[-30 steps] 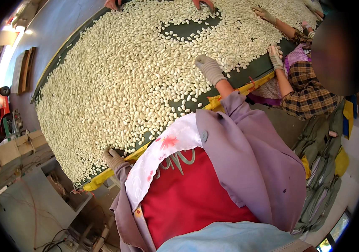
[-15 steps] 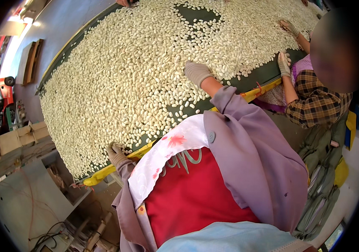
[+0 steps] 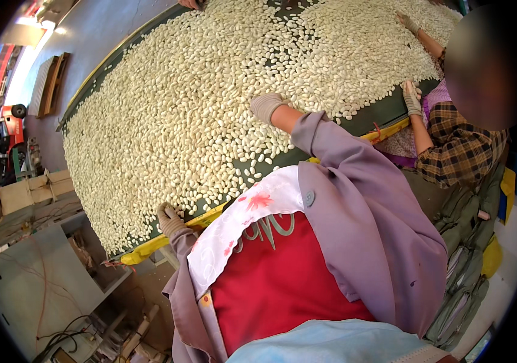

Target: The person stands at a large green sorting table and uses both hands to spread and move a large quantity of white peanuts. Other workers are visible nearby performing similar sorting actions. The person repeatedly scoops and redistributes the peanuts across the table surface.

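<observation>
A wide layer of pale beans (image 3: 155, 133) lies on a dark green belt (image 3: 370, 117) with a yellow near edge. My right hand (image 3: 266, 107), in a beige knit glove, rests among the beans at the middle, fingers curled down, their tips and any contents hidden. My left hand (image 3: 169, 221), also gloved, touches the beans at the near edge, lower left, its fingers loosely bent and apart. Small dark patches of belt show through beside and beyond my right hand.
A co-worker (image 3: 458, 145) in plaid works at the right, gloved hands on the belt; another hand (image 3: 192, 3) is at the far edge. Wooden pallets (image 3: 49, 85), a red machine (image 3: 13, 130) and cables (image 3: 68, 339) are at left. Green sacks (image 3: 458, 266) lie at lower right.
My right hand has moved leftward and slightly down across the beans. The bare patch at the far side is now scattered with beans. The co-worker's hands have shifted, and the view has shifted slightly.
</observation>
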`<action>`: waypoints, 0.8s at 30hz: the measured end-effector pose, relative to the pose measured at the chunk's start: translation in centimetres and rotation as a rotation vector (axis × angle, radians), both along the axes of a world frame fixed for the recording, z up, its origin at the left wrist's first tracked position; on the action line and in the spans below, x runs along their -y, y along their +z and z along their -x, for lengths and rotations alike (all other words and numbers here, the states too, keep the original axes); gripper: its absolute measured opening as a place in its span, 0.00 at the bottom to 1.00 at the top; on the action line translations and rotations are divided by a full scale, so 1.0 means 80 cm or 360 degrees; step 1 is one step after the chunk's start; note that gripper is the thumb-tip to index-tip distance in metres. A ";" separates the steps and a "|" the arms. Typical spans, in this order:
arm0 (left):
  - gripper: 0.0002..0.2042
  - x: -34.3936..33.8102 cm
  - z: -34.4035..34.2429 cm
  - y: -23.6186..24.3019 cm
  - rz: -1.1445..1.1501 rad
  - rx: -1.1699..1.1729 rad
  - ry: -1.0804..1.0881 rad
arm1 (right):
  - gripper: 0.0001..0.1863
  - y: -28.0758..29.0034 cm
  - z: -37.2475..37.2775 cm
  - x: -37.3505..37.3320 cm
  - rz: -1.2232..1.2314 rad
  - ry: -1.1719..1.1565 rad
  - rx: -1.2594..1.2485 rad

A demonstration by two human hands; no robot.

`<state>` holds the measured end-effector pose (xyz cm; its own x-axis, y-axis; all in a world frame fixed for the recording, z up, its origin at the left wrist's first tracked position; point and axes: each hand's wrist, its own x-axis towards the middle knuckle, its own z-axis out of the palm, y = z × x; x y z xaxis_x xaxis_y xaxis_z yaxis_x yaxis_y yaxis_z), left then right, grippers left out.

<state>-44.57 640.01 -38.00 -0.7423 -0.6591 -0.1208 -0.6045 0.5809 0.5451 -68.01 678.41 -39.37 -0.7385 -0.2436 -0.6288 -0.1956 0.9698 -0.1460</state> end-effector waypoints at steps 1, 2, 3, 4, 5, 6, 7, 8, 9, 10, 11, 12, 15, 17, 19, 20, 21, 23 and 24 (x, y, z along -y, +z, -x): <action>0.11 -0.008 0.006 0.002 0.0081 0.0077 -0.0038 | 0.17 -0.016 0.002 -0.002 -0.0086 0.0051 -0.0026; 0.11 -0.011 0.006 0.001 -0.0024 -0.0046 -0.0042 | 0.17 -0.019 0.005 0.002 -0.0105 0.0137 -0.0006; 0.11 -0.014 0.004 -0.003 -0.0131 -0.0170 -0.0048 | 0.17 -0.022 0.008 0.005 -0.0125 0.0222 0.0013; 0.11 -0.015 0.001 -0.008 -0.0237 -0.0294 -0.0049 | 0.17 -0.025 0.011 0.009 -0.0144 0.0312 0.0031; 0.11 -0.018 0.006 -0.010 -0.0348 -0.0289 0.0026 | 0.15 -0.037 0.017 0.008 -0.0156 0.0324 0.0028; 0.11 -0.021 0.007 -0.012 -0.0268 -0.0236 -0.0001 | 0.15 -0.050 0.021 -0.003 -0.0079 0.0269 0.0014; 0.11 -0.035 0.010 -0.003 -0.0189 -0.0176 -0.0020 | 0.15 -0.055 0.023 -0.013 -0.0006 0.0223 0.0008; 0.11 -0.041 0.006 0.011 -0.0091 -0.0140 -0.0003 | 0.16 -0.049 0.026 -0.014 0.0085 0.0213 -0.0021; 0.11 0.007 -0.008 -0.039 -0.0393 -0.0247 0.0091 | 0.13 -0.044 0.025 -0.030 0.0331 0.0268 -0.0201; 0.11 -0.001 -0.009 -0.038 -0.0220 -0.0209 0.0040 | 0.11 -0.050 0.018 -0.053 0.0900 -0.0149 0.0221; 0.11 -0.024 -0.001 -0.024 -0.0048 -0.0166 -0.0028 | 0.10 -0.057 0.007 -0.084 0.1454 -0.0600 0.0650; 0.11 -0.042 0.006 -0.012 0.0132 -0.0133 -0.0090 | 0.09 -0.064 -0.006 -0.109 0.2020 -0.0895 0.0904; 0.11 -0.057 0.010 -0.007 -0.0137 -0.0243 0.0038 | 0.10 -0.067 -0.054 -0.161 0.3207 -0.1485 0.1228; 0.11 -0.064 0.008 -0.009 -0.0129 -0.0238 0.0034 | 0.08 -0.059 -0.073 -0.202 0.3227 -0.1846 0.0767; 0.12 -0.068 0.005 -0.012 -0.0148 -0.0227 0.0027 | 0.09 -0.066 -0.074 -0.256 0.3050 -0.2108 0.0309; 0.12 -0.070 0.003 -0.011 -0.0151 -0.0219 0.0028 | 0.10 -0.062 -0.069 -0.284 0.2914 -0.2242 0.0121; 0.12 -0.090 0.010 0.008 -0.0144 -0.0106 0.0056 | 0.11 -0.067 -0.067 -0.318 0.2708 -0.2559 -0.0159; 0.12 -0.088 0.005 0.003 -0.0111 -0.0091 0.0060 | 0.13 -0.084 -0.050 -0.361 0.2387 -0.3006 -0.0710; 0.12 -0.086 0.004 -0.005 -0.0107 -0.0092 0.0050 | 0.13 -0.107 -0.046 -0.376 0.2276 -0.3164 -0.1017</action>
<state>-44.93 646.85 -38.38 -0.7286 -0.6738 -0.1228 -0.5879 0.5233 0.6169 -64.36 708.52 -47.92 -0.4692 0.7186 -0.5133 0.0928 -0.5379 -0.8379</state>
